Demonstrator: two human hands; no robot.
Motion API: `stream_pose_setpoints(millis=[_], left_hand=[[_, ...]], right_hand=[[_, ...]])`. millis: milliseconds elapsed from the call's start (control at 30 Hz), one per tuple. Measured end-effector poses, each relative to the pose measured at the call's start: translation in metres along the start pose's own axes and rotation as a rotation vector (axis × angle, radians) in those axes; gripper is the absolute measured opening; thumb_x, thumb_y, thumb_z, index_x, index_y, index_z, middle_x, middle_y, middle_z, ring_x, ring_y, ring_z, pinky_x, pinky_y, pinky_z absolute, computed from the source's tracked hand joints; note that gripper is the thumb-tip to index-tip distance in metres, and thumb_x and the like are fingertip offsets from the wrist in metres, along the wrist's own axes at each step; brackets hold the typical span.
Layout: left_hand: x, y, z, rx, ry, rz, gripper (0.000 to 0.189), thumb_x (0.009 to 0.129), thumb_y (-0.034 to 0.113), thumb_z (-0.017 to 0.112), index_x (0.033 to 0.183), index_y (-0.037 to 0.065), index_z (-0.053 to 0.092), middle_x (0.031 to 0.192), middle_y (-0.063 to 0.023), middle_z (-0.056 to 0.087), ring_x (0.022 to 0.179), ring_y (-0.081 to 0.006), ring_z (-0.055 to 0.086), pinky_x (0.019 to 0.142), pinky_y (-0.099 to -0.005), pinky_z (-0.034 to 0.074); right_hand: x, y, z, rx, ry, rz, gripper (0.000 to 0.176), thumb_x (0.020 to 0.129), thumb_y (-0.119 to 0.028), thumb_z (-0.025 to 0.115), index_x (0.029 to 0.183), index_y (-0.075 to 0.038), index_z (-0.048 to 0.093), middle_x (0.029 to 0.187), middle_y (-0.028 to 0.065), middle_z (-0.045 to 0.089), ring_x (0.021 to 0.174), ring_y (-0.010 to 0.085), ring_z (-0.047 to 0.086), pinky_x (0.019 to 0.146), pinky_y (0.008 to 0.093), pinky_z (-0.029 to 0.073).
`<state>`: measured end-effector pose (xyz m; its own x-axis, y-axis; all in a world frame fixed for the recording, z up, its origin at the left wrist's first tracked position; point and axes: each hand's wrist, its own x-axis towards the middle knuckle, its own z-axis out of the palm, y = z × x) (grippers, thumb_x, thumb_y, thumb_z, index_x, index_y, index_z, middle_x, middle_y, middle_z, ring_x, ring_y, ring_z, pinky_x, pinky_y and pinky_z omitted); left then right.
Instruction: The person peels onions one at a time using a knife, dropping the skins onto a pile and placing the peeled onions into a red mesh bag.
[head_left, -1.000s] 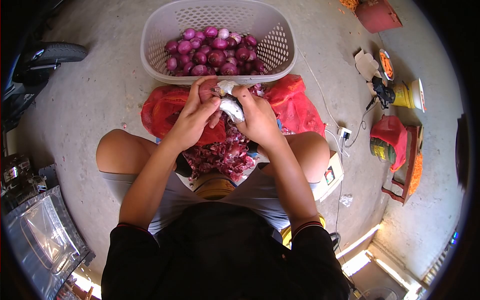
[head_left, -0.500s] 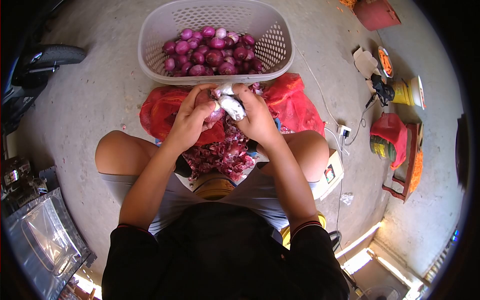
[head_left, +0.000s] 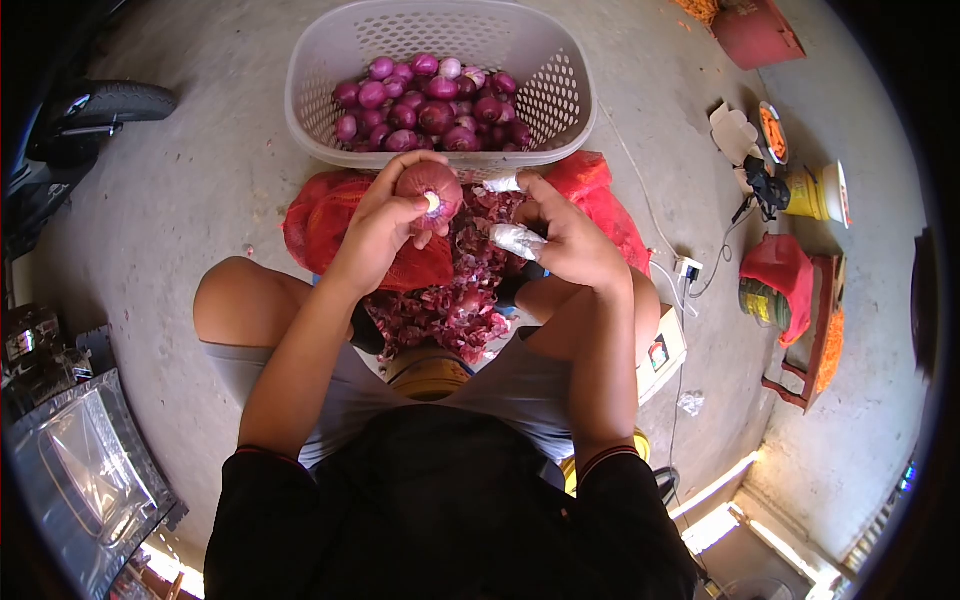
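Note:
In my left hand [head_left: 385, 215] is a red onion [head_left: 430, 192], its dull outer skin mostly on and a pale cut end facing me. My right hand [head_left: 570, 235] is apart from the onion, thumb and forefinger spread, their tips wrapped in white tape [head_left: 517, 241]. I see nothing between those fingers. Below both hands, a heap of onion skins [head_left: 450, 310] lies between my legs. Red mesh sacks [head_left: 325, 220] lie on both sides of the heap. Just beyond my hands stands a grey plastic basket [head_left: 310, 110] holding many glossy purple peeled onions [head_left: 437, 118].
A cable runs along the floor to a white socket block [head_left: 688, 268] on the right. Past it are a yellow bucket [head_left: 805, 192], a red-covered container [head_left: 780, 280] and a small wooden stool [head_left: 795, 385]. A motorbike wheel [head_left: 120, 105] stands at left.
My right hand has pulled away to the right from the onion and its fingers have parted. The onion stays in my left hand, now turned with its pale end in view.

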<state>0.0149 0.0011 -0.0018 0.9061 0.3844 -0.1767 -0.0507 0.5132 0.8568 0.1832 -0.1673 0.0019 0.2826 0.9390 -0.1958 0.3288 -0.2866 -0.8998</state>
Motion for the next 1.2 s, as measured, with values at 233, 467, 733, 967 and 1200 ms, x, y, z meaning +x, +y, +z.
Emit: stream_pose_setpoints(millis=[233, 467, 733, 967, 1200], left_hand=[[0.003, -0.002, -0.001, -0.074, -0.024, -0.002, 0.044, 0.089, 0.021, 0.044, 0.128, 0.003, 0.039, 0.109, -0.0101, 0.057, 0.076, -0.0151, 0.061, 0.055, -0.0238, 0.043], [0.002, -0.002, 0.003, -0.059, 0.017, -0.020, 0.040, 0.091, 0.018, 0.043, 0.128, 0.005, 0.040, 0.110, -0.0093, 0.057, 0.074, -0.0146, 0.061, 0.055, -0.0234, 0.043], [0.003, -0.001, -0.003, -0.018, 0.060, -0.026, 0.040, 0.091, 0.017, 0.041, 0.129, 0.006, 0.040, 0.114, -0.0105, 0.057, 0.073, -0.0138, 0.059, 0.054, -0.0225, 0.040], [0.003, 0.000, -0.004, -0.010, 0.064, -0.007, 0.040, 0.090, 0.018, 0.041, 0.129, 0.007, 0.040, 0.115, -0.0109, 0.057, 0.074, -0.0144, 0.058, 0.055, -0.0228, 0.040], [0.005, -0.003, -0.006, -0.057, 0.073, -0.009, 0.041, 0.091, 0.023, 0.038, 0.129, 0.008, 0.041, 0.116, -0.0096, 0.057, 0.072, -0.0133, 0.057, 0.055, -0.0225, 0.039]], right_hand=[[0.004, 0.001, 0.011, -0.105, 0.163, -0.237, 0.063, 0.068, 0.002, 0.063, 0.128, -0.004, 0.044, 0.083, 0.0141, 0.063, 0.077, 0.0280, 0.064, 0.069, 0.0347, 0.048], [0.005, -0.012, 0.015, -0.148, 0.157, -0.301, 0.057, 0.066, 0.002, 0.063, 0.120, -0.006, 0.047, 0.086, 0.0139, 0.064, 0.079, 0.0337, 0.064, 0.068, 0.0392, 0.049], [0.006, -0.012, 0.007, -0.128, 0.065, -0.315, 0.034, 0.077, -0.003, 0.061, 0.111, -0.004, 0.057, 0.100, 0.0146, 0.065, 0.093, 0.0339, 0.062, 0.079, 0.0390, 0.049], [0.000, -0.021, 0.003, -0.363, 0.114, 0.010, 0.036, 0.078, -0.004, 0.058, 0.114, -0.007, 0.056, 0.099, 0.0181, 0.064, 0.093, 0.0357, 0.061, 0.078, 0.0422, 0.048], [-0.003, -0.009, 0.002, -0.339, -0.019, -0.047, 0.041, 0.081, -0.003, 0.056, 0.122, -0.004, 0.052, 0.108, 0.0193, 0.061, 0.101, 0.0322, 0.059, 0.083, 0.0368, 0.046]])
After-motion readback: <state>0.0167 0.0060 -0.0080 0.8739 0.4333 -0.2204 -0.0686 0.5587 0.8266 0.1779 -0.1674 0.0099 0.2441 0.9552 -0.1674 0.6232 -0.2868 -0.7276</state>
